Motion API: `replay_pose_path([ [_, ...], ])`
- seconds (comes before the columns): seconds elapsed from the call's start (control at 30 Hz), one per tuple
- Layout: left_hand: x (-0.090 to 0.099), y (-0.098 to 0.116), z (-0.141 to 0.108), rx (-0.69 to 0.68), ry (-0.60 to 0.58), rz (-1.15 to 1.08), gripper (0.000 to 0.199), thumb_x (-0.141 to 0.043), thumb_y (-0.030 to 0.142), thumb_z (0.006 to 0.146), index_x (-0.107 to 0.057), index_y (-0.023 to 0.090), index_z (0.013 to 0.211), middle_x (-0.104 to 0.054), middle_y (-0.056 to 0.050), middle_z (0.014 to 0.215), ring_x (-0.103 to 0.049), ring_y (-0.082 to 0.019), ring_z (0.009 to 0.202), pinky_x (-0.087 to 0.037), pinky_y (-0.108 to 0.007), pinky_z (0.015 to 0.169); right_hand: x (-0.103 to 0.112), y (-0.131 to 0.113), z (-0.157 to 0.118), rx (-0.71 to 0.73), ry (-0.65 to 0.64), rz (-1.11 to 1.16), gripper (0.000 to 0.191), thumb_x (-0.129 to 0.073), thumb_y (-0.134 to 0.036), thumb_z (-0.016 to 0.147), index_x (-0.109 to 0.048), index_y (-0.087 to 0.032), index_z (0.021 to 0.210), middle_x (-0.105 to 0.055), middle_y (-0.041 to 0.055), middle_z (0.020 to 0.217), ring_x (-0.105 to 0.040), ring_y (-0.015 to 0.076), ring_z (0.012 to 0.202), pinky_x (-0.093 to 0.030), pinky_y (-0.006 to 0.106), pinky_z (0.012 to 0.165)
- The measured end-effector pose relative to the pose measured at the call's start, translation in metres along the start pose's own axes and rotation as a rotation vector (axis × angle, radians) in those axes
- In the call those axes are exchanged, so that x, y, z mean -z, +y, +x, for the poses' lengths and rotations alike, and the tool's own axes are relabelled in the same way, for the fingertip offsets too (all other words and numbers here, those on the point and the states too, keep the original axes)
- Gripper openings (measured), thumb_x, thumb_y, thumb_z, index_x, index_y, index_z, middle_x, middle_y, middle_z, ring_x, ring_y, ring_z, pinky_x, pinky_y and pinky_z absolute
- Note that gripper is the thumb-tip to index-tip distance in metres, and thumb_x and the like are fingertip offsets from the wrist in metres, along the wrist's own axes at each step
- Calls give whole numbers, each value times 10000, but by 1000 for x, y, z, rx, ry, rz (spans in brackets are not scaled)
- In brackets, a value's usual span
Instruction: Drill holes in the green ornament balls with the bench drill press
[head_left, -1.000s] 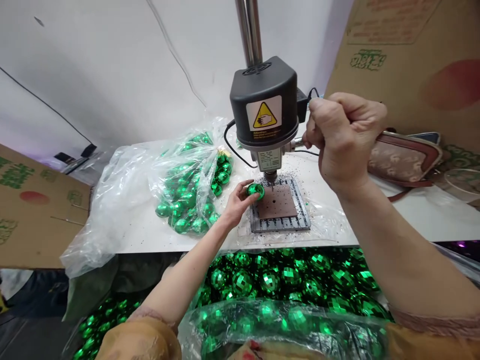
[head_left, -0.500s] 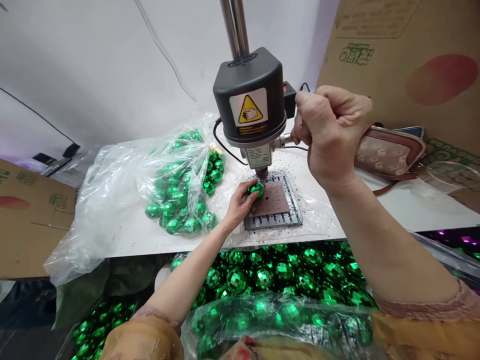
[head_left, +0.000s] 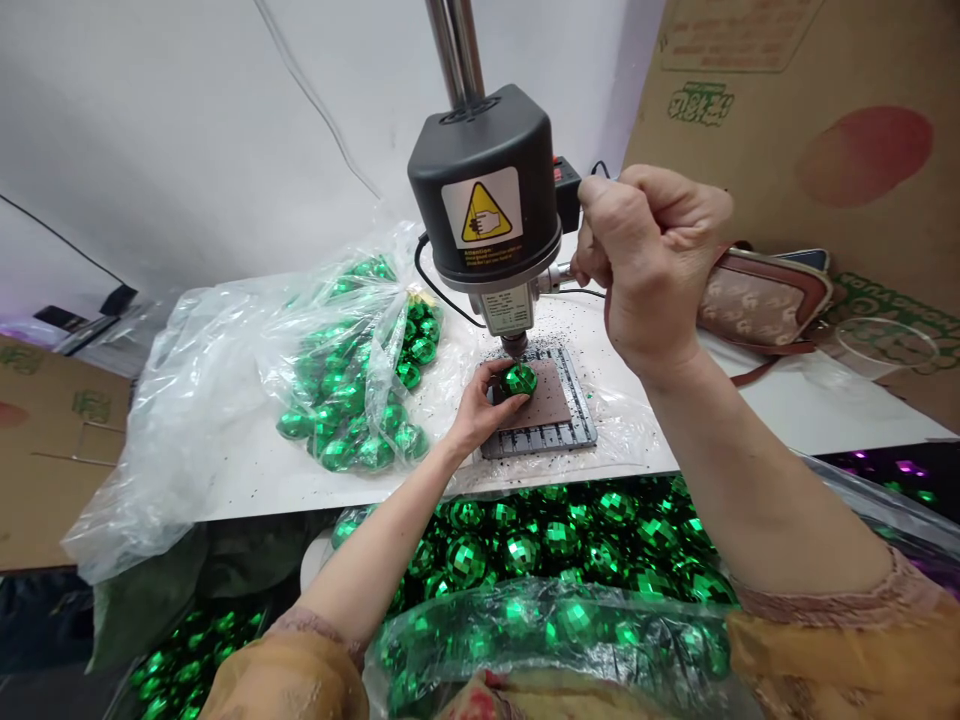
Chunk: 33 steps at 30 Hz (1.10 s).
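Left hand (head_left: 476, 415) curls around a green mirror ball (head_left: 520, 380), holding it over the brown pad (head_left: 551, 395) just below the drill bit (head_left: 514, 346); right hand (head_left: 652, 265), closed in a fist, grips the drill's side lever (head_left: 561, 276).

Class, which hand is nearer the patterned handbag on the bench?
Right: the right hand is close beside the handbag; the left hand is farther off, on a green mirror ball.

Bench drill (head_left: 484, 190) on table (head_left: 247, 490); bagged mirror balls (head_left: 345, 420) left of drill, handbag (head_left: 761, 300) right.
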<state>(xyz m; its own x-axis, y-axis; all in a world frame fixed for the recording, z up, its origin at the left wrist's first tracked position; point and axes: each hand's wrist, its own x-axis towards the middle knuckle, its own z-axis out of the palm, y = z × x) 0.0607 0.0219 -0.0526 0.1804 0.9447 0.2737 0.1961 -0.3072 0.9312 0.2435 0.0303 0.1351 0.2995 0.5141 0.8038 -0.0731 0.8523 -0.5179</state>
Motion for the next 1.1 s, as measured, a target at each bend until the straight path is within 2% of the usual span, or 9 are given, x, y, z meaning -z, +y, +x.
replay_pose_path([
  [0.17,-11,0,-8,-15,-44,-116,578,-852,431,749,-578,199,1202,-671,-104,1240,-641,-250,1176,-497,-419,1056,2,1,0,5,-32,-35,595,-644,-470,902,-293,-192,510,-253,-60,472,-260,25,406,-226,234,413],
  [0.3,-18,-2,-10,52,57,-178,656,-886,431,713,-519,209,1210,-679,-108,1241,-641,-251,1190,-498,-436,1057,3,2,-1,5,-59,-74,589,-590,-497,934,-281,-194,535,-249,-53,492,-255,27,429,-248,226,429],
  [0.4,-19,-1,-10,73,88,-202,691,-907,435,682,-501,213,1195,-695,-102,1214,-659,-248,1156,-505,-444,1043,3,0,0,5,-56,-75,585,-607,-459,934,-280,-190,530,-243,-53,497,-257,23,434,-249,224,439],
  [0.57,-19,3,-9,65,48,-142,584,-871,477,723,-565,205,1139,-702,-90,1138,-675,-239,1076,-526,-423,990,2,0,-3,13,-25,-87,592,-616,-447,931,-283,-187,515,-230,-53,492,-269,25,436,-247,229,447],
  [0.73,-20,3,-8,73,55,-143,605,-869,522,708,-561,204,1122,-697,-86,1116,-675,-239,1062,-527,-430,991,7,9,-20,115,27,-66,576,-637,-393,925,-284,-187,519,-216,-55,503,-308,35,442,-249,250,461],
  [0.87,-20,2,-9,63,47,-150,600,-870,515,712,-569,205,1127,-694,-86,1127,-672,-236,1074,-530,-431,1000,11,12,-32,90,31,-50,586,-618,-381,934,-231,-193,535,-216,-51,506,-323,46,435,-262,266,459],
  [1.1,-20,2,-8,72,52,-168,606,-877,522,699,-569,205,1113,-699,-77,1101,-672,-229,1061,-528,-433,1007,11,15,-35,183,18,32,525,-591,-219,903,-246,-181,510,-248,-54,465,-323,55,402,-252,282,433],
])
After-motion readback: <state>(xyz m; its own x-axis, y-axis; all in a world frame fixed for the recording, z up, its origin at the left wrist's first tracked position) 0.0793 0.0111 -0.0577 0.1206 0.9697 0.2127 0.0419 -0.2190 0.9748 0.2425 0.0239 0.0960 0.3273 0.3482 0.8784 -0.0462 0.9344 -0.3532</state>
